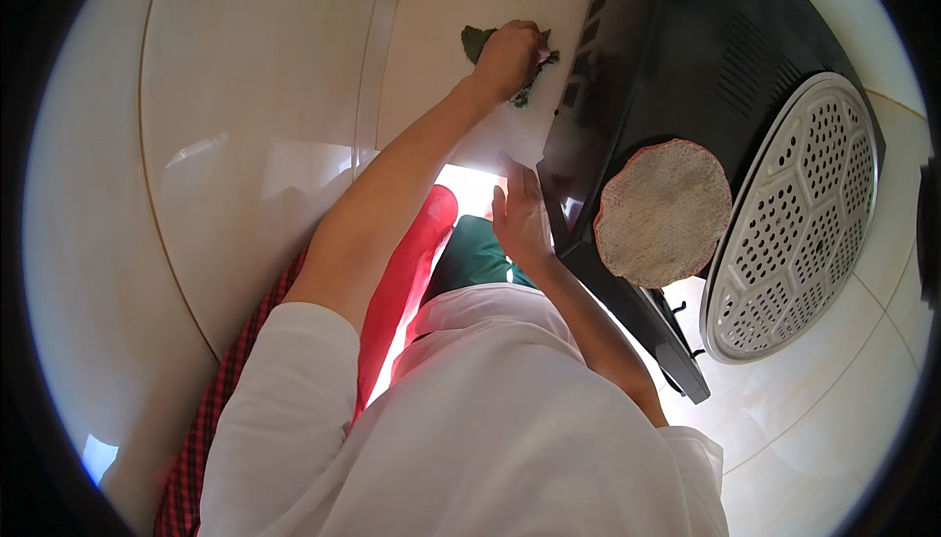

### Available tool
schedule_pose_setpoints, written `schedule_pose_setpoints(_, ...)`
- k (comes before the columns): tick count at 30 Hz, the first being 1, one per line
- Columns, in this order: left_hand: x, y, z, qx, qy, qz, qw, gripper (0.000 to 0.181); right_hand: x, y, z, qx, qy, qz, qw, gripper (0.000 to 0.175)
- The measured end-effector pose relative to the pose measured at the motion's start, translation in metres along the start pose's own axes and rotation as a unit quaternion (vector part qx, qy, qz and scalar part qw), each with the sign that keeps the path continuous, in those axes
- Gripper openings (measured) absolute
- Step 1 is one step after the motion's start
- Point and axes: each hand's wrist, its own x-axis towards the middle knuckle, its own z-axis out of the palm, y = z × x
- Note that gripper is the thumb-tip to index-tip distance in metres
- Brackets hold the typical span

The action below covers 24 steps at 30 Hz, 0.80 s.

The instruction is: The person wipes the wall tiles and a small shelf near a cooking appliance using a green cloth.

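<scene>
My left hand (511,59) is closed on a crumpled dark green cloth (476,43) with a small pink part showing between the fingers. The cloth lies against a pale, glossy surface, left of a black appliance with vent slots (647,67). Nearer to my body, my right hand (523,217) is beside the appliance's lower left edge, thumb apart from the fingers, with nothing visible in it. Whether it touches the appliance, I cannot tell. A round, rough beige pad with a reddish rim (663,213) rests on the appliance.
A round perforated metal plate (798,221) overlaps the appliance's right side. Pale glossy tiles (250,96) extend along the left. Red-and-black checked fabric (209,397) hangs at the lower left, near a red fabric (401,272). Dark hooks (680,307) stick out below the pad.
</scene>
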Motion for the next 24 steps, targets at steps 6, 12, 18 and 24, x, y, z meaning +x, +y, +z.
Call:
schedule_pose_setpoints(6, -0.011, 0.0, -0.008, 0.035, -0.08, 0.008, 0.996, 0.007, -0.011, 0.015, 0.004, 0.018, -0.007, 0.015, 1.0, 0.045)
schedule_pose_setpoints(12, -0.012, 0.001, -0.001, 0.035, -0.049, 0.018, 0.998, 0.006, -0.013, 0.019, 0.009, -0.029, 0.009, -0.01, 0.999, 0.045)
schedule_pose_setpoints(18, -0.002, 0.006, -0.005, 0.004, -0.015, -0.005, 1.0, 0.004, -0.002, -0.007, -0.008, -0.01, 0.018, -0.015, 1.0, 0.044)
schedule_pose_setpoints(24, -0.008, -0.002, -0.008, 0.008, 0.022, -0.006, 1.0, 0.003, 0.0, -0.005, -0.003, 0.001, 0.013, -0.013, 1.0, 0.042)
